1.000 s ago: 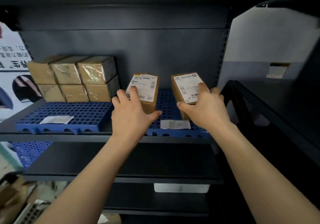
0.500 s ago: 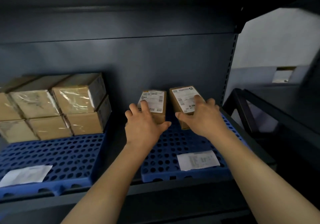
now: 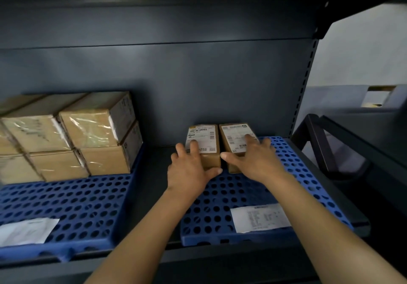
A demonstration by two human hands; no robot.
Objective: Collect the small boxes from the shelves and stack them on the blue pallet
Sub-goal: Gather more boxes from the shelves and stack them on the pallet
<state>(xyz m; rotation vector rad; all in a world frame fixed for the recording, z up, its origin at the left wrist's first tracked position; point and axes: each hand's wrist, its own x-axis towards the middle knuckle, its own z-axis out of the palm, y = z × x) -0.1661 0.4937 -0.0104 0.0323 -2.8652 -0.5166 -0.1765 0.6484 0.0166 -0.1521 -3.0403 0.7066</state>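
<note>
Standing side by side, the left box (image 3: 203, 138) and the right box (image 3: 235, 134) sit at the back of the blue pallet (image 3: 297, 173) on the shelf (image 3: 154, 259), the left hand (image 3: 189, 173) gripping one, fingers over its top, and the right hand (image 3: 253, 160) gripping the other. Both look set down but not yet released, beside taped boxes (image 3: 88, 134) stacked two high on a second blue pallet (image 3: 77, 200); nothing shows what remains to collect.

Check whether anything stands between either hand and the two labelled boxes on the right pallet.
Nothing visible does. The left hand holds the left box and the right hand holds the right box; both boxes sit side by side on the blue pallet.
</note>
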